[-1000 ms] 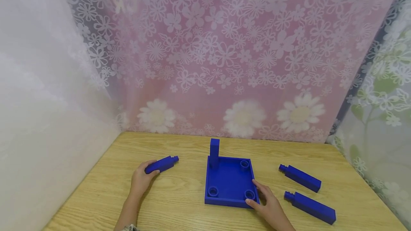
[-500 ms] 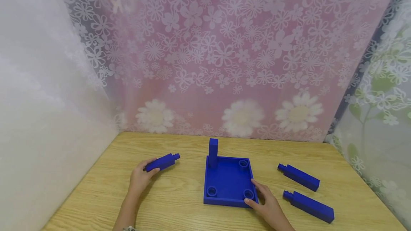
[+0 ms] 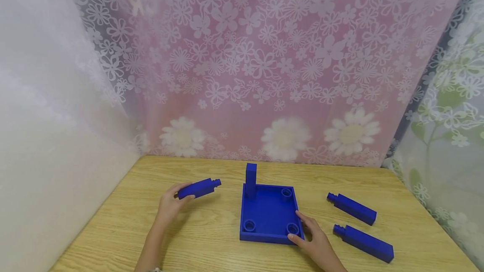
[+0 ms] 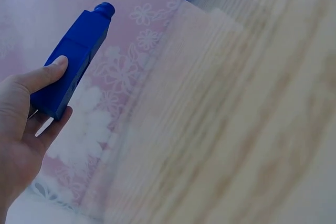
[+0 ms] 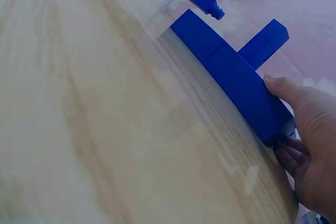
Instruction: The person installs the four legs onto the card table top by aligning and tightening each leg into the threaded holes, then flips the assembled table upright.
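Observation:
My left hand (image 3: 170, 205) holds a blue square peg-ended leg (image 3: 197, 188) between thumb and fingers, its narrow knobbed end pointing right; in the left wrist view the leg (image 4: 71, 61) appears lifted off the table. The blue square tray-like base (image 3: 270, 211) lies flat in the middle, with round sockets in three corners. From its far left corner rises an upright blue leg (image 3: 251, 179). My right hand (image 3: 315, 238) grips the base's near right corner, thumb at the near rim and fingers along the right side, also visible in the right wrist view beside the base (image 5: 231, 77).
Two more blue legs, a farther one (image 3: 353, 209) and a nearer one (image 3: 366, 243), lie on the wooden table (image 3: 204, 247) to the right of the base. A pink floral curtain (image 3: 234, 74) hangs behind the table, with pale sheets at both sides.
My left hand has lifted the leg and carried it slightly right, towards the base. The right hand keeps its grip on the base's corner, which stays in place.

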Available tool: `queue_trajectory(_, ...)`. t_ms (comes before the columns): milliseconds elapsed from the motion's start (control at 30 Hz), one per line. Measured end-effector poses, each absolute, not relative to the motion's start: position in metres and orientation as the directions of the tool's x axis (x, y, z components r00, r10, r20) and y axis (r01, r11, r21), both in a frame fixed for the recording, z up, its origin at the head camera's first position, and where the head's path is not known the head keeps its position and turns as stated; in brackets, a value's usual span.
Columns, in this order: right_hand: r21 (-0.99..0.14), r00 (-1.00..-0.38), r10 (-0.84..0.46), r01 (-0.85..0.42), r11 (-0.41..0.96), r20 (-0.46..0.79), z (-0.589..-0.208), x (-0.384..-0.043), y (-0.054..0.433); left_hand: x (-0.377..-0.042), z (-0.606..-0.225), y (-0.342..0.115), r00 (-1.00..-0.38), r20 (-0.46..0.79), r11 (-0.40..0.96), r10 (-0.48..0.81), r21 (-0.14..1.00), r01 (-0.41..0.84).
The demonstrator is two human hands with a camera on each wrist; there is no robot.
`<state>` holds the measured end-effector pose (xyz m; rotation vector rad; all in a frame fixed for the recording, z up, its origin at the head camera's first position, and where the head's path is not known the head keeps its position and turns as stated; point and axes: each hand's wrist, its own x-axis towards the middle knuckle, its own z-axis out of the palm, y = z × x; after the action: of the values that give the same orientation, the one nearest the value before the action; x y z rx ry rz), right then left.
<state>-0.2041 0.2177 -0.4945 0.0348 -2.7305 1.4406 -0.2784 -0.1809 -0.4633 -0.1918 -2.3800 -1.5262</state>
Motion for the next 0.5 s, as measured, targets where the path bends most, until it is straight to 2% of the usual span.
queue_trajectory(500, -0.823, -0.999, 0.010, -0.036, 0.567, 0.051, -0.496, -0.205, 0.218, -0.274, -0.448, -0.152, -0.937, 0.338, 0.391, 0.084, 0.854, 0.343)
